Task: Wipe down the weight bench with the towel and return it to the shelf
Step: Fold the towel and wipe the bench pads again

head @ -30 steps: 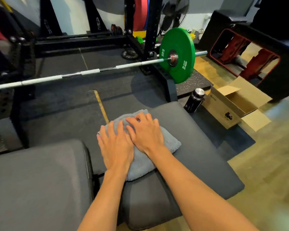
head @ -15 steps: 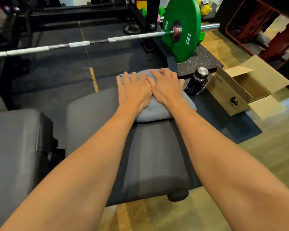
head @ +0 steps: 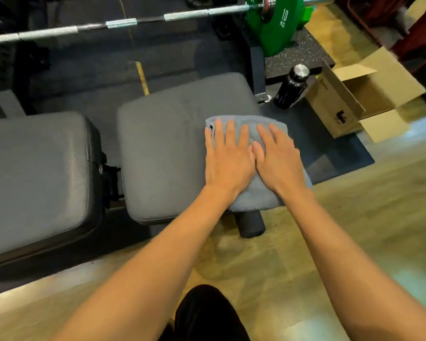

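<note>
A folded grey-blue towel (head: 256, 200) lies on the right part of the grey seat pad (head: 167, 143) of the weight bench, reaching over the pad's near right edge. My left hand (head: 228, 161) and my right hand (head: 278, 161) lie flat side by side on the towel, fingers spread and pointing away from me, palms pressing down. Neither hand curls around the cloth. The bench's longer back pad (head: 35, 173) sits to the left, across a narrow gap. No shelf is in view.
A barbell (head: 121, 22) with a green 10 kg plate (head: 273, 28) crosses the top. A black bottle (head: 292, 87) and an open cardboard box (head: 342, 102) stand on the floor to the right of the bench. A black foot roller (head: 251, 226) sticks out under the seat.
Both hands slid the towel from the far edge of the seat pad back toward me and to its right edge. The view has tilted further down.
</note>
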`<action>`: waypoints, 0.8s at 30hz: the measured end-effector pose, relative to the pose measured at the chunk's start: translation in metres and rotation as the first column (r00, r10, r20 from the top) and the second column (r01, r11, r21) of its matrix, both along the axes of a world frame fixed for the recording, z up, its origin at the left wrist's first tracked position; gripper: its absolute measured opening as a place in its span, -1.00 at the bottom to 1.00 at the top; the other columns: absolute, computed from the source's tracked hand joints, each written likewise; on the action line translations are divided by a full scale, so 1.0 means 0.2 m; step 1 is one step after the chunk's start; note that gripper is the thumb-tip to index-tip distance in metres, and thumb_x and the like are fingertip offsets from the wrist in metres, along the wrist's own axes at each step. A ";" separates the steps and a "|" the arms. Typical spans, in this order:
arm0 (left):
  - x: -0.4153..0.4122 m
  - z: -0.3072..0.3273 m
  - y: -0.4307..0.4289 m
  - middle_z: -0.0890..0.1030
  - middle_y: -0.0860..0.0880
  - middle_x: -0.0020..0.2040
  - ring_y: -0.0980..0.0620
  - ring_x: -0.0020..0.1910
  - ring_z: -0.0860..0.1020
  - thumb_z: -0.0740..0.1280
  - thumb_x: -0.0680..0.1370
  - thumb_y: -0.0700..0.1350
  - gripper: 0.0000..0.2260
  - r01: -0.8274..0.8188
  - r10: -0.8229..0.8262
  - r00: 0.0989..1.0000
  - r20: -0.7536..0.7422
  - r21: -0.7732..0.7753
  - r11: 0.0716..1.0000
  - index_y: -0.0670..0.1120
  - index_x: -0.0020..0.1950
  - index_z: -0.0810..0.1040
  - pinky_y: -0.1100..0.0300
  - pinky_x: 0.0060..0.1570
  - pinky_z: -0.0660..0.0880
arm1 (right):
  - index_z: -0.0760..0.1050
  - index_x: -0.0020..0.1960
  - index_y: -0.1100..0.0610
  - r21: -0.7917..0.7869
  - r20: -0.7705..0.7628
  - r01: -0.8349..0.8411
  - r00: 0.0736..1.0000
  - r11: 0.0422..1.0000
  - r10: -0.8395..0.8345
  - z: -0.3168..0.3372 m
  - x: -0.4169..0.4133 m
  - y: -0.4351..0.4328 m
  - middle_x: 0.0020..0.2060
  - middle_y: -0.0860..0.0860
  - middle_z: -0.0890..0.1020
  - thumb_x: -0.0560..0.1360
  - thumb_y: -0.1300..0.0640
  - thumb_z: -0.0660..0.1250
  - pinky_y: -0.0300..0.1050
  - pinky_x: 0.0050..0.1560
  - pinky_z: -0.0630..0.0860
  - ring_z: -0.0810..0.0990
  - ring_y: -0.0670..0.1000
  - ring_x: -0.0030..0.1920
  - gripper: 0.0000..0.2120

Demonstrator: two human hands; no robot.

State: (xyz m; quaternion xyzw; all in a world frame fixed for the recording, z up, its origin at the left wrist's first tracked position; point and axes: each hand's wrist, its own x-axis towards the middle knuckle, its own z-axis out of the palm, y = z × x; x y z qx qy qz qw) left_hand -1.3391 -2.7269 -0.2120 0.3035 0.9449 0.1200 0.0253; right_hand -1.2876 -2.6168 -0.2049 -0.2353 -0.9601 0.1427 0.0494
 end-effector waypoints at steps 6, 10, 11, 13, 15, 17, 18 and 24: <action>0.02 0.03 -0.28 0.04 -0.17 0.58 -0.17 0.56 -0.09 -0.02 0.67 0.02 -0.53 -0.058 0.055 0.996 0.067 0.035 0.998 -0.08 0.56 0.09 -0.10 0.50 -0.24 | 0.12 0.53 0.04 0.135 0.115 -0.061 0.992 0.989 0.045 0.01 -0.01 -0.31 0.54 0.07 0.15 0.62 -0.12 -0.10 0.25 0.40 0.10 0.05 0.08 0.53 -0.47; -0.09 0.03 -0.68 0.09 -0.17 0.57 -0.18 0.56 -0.06 0.02 0.65 -0.02 -0.53 -0.170 0.165 0.983 0.079 0.053 0.984 -0.10 0.55 0.14 -0.08 0.51 -0.21 | 0.03 0.55 0.06 0.102 0.152 -0.199 0.971 0.975 0.182 0.00 -0.17 -0.69 0.56 0.07 0.07 0.60 -0.14 -0.20 0.27 0.42 0.02 -0.02 0.07 0.54 -0.43; -0.10 0.03 -0.77 0.10 -0.18 0.57 -0.18 0.56 -0.05 0.01 0.64 -0.02 -0.53 -0.183 0.179 0.981 0.079 0.048 0.982 -0.11 0.55 0.16 -0.10 0.51 -0.18 | 0.02 0.55 0.06 0.098 0.161 -0.212 0.967 0.972 0.195 0.00 -0.19 -0.78 0.56 0.08 0.06 0.60 -0.14 -0.21 0.27 0.42 0.01 -0.03 0.07 0.54 -0.43; -0.13 0.05 -0.88 0.11 -0.18 0.57 -0.18 0.56 -0.04 0.00 0.65 -0.01 -0.53 -0.198 0.195 0.977 0.087 0.031 0.980 -0.11 0.54 0.17 -0.12 0.51 -0.11 | 0.00 0.56 0.07 0.097 0.176 -0.214 0.965 0.972 0.195 -0.02 -0.23 -0.89 0.56 0.09 0.04 0.61 -0.13 -0.19 0.28 0.42 -0.01 -0.04 0.08 0.55 -0.44; -0.21 0.04 -0.90 0.10 -0.17 0.57 -0.17 0.56 -0.04 0.00 0.66 0.00 -0.54 -0.206 0.204 0.975 0.088 0.013 0.978 -0.10 0.55 0.16 -0.10 0.50 -0.08 | -0.01 0.56 0.07 0.091 0.178 -0.207 0.966 0.974 0.188 -0.03 -0.31 -0.92 0.56 0.09 0.05 0.63 -0.12 -0.16 0.30 0.42 -0.02 -0.04 0.08 0.55 -0.46; -0.31 0.04 -0.88 0.09 -0.15 0.57 -0.15 0.57 -0.05 -0.01 0.66 0.01 -0.54 -0.231 0.228 0.969 0.097 0.024 0.973 -0.09 0.55 0.14 -0.06 0.50 -0.08 | 0.00 0.55 0.07 0.092 0.168 -0.221 0.964 0.971 0.204 -0.03 -0.42 -0.91 0.55 0.09 0.06 0.64 -0.10 -0.13 0.31 0.41 -0.01 -0.03 0.08 0.55 -0.48; -0.38 0.04 -0.87 0.09 -0.15 0.57 -0.15 0.56 -0.04 -0.01 0.66 0.01 -0.54 -0.253 0.248 0.963 0.103 0.043 0.966 -0.09 0.55 0.15 -0.06 0.50 -0.08 | 0.01 0.55 0.07 0.095 0.156 -0.232 0.964 0.968 0.215 -0.03 -0.49 -0.90 0.55 0.10 0.07 0.65 -0.10 -0.12 0.31 0.40 0.00 -0.02 0.08 0.54 -0.48; -0.74 0.00 -0.79 0.11 -0.14 0.57 -0.16 0.55 0.02 -0.04 0.67 0.00 -0.55 -0.358 0.351 0.930 0.105 0.057 0.932 -0.08 0.56 0.14 -0.02 0.50 -0.04 | 0.12 0.52 0.04 0.112 0.086 -0.291 0.955 0.950 0.282 -0.06 -0.92 -0.82 0.53 0.08 0.16 0.65 -0.09 -0.09 0.29 0.39 0.04 0.06 0.08 0.53 -0.52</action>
